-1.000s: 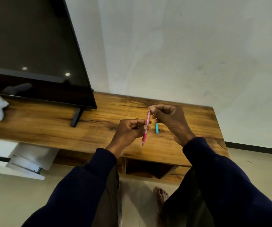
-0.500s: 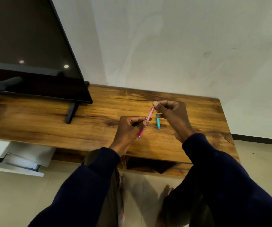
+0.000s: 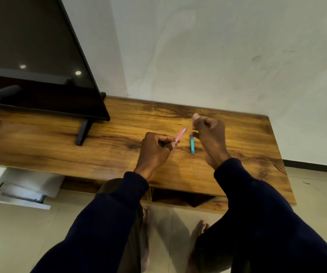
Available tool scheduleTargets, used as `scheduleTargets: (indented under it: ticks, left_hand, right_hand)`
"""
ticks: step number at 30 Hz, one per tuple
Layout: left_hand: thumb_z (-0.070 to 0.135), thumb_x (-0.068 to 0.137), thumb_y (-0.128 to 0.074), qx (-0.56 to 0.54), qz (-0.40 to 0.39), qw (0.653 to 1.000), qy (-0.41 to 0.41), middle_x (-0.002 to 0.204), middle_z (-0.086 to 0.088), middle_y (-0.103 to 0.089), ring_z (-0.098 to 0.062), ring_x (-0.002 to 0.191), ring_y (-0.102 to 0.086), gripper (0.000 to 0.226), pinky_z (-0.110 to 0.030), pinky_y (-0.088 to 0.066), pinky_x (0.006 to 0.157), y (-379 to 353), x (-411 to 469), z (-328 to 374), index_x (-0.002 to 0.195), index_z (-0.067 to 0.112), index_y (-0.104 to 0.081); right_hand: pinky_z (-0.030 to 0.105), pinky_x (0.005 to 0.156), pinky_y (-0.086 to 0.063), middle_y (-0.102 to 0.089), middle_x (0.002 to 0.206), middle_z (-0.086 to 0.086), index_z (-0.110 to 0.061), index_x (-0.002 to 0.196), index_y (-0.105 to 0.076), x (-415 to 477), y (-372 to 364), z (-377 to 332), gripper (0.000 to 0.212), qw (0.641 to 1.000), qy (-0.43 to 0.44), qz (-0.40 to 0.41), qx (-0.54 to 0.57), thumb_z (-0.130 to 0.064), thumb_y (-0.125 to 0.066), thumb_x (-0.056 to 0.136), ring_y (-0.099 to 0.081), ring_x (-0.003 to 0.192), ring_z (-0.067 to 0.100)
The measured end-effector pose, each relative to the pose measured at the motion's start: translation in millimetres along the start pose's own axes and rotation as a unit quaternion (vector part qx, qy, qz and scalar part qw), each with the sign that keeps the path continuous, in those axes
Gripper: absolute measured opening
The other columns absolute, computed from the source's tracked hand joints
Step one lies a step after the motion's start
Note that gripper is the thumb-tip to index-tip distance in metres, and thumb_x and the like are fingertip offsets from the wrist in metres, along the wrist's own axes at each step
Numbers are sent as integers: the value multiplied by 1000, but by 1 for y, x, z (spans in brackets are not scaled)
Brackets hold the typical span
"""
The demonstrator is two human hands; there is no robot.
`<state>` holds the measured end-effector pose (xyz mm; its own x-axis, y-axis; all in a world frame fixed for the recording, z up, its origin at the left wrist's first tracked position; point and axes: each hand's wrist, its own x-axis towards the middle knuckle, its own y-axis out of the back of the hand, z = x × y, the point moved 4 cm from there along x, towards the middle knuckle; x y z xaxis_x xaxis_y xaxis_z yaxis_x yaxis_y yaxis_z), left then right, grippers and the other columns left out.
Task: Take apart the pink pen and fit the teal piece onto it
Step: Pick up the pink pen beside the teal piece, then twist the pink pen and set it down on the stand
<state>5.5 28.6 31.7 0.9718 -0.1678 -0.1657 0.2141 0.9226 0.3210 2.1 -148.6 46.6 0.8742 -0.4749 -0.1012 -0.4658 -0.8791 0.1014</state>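
Over the tabletop, pink pen (image 3: 180,135): held above the wood, tilted up and to the right, lower end buried in the left hand.
Left hand (image 3: 154,152): fingers curled tight round the pen body, only the upper part pokes out.
Right hand (image 3: 210,138): raised just right of the pen, apart from it, fingers pinching a small pale pink bit (image 3: 195,116) at the top. Blurry, so can't say exactly what part it is.
Teal piece (image 3: 192,144): lying flat on the tabletop (image 3: 60,150) between the two hands, nobody touching it.
TV (image 3: 30,56): dark screen on the left, its black foot planted on the wood.
Sleeves: dark navy on both arms.
Wall behind: plain white.
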Motion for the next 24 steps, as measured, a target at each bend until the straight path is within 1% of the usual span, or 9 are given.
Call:
scheduleTargets:
  ticks: [2, 5, 8, 12, 16, 18, 20, 22, 24]
  left_hand:
    - [8, 89, -77, -17, 3, 1000, 25, 114, -3, -78, -9, 100, -71, 28, -25, -60, 85, 5, -2, -10, 118, 8, -76]
    - [8, 88, -78, -53, 8, 996, 69, 115, -5, -78, -14, 104, -73, 26, -33, -62, 90, 14, -3, -25, 114, 8, -77]
    - [8, 89, -76, -80, 8, 993, 85, 112, -6, -79, -17, 103, -74, 23, -31, -61, 87, 20, -2, -28, 112, 9, -78]
    - [7, 90, -75, -98, 18, 991, 89, 110, -8, -79, -19, 101, -75, 22, -27, -60, 80, 22, 0, -28, 110, 13, -75]
    - [8, 87, -78, -88, 36, 990, 102, 103, -7, -79, -19, 96, -77, 22, -32, -63, 83, 23, 3, -39, 109, 12, -76]
    - [8, 87, -79, -83, 33, 990, 104, 100, -6, -79, -19, 93, -77, 23, -28, -63, 77, 24, 5, -44, 110, 9, -76]
    - [8, 86, -80, -82, 32, 990, 111, 99, -7, -80, -18, 90, -78, 22, -24, -61, 72, 25, 7, -48, 109, 8, -77]
    - [9, 86, -81, -75, 31, 989, 122, 98, -6, -80, -16, 87, -77, 23, -20, -59, 66, 26, 9, -51, 108, 9, -77]
    - [10, 85, -81, -72, 28, 989, 124, 97, -6, -80, -15, 85, -77, 22, -18, -58, 64, 24, 10, -50, 107, 9, -77]
  right_hand:
    - [25, 68, -59, -71, 87, 4, -7, 90, -74, 10, 10, -6, 23, 1000, -6, 10, 19, -27, -68, 100, -65, 76, 9]
    - [26, 70, -59, -74, 89, 8, -7, 89, -78, 18, 16, -3, 21, 998, -12, -53, -33, -27, -73, 96, -66, 78, 11]
    - [20, 64, -57, -78, 90, 15, -3, 92, -79, 15, 5, 13, 20, 992, -17, -97, -84, -22, -75, 94, -67, 73, 9]
    - [22, 62, -56, -78, 83, 8, -5, 89, -79, 23, -15, 38, 12, 982, -15, -100, -161, -16, -76, 92, -70, 72, 13]
    - [17, 66, -51, -74, 78, -2, -14, 81, -78, 47, -32, 53, 9, 947, 26, -95, -305, -14, -78, 90, -68, 75, 6]
    - [19, 61, -49, -72, 81, 1, -14, 79, -76, 58, -37, 64, 10, 925, 38, -100, -365, -14, -77, 89, -66, 74, 10]
    - [23, 59, -46, -71, 90, 7, -13, 81, -72, 64, -41, 71, 9, 903, 55, -95, -414, -14, -75, 89, -67, 78, 17]
    - [27, 61, -51, -68, 95, 9, -14, 84, -70, 67, -45, 75, 7, 894, 68, -95, -434, -14, -74, 90, -67, 79, 19]
    - [31, 64, -58, -69, 93, 7, -13, 84, -69, 67, -46, 73, 7, 891, 80, -98, -435, -12, -73, 91, -67, 77, 17]
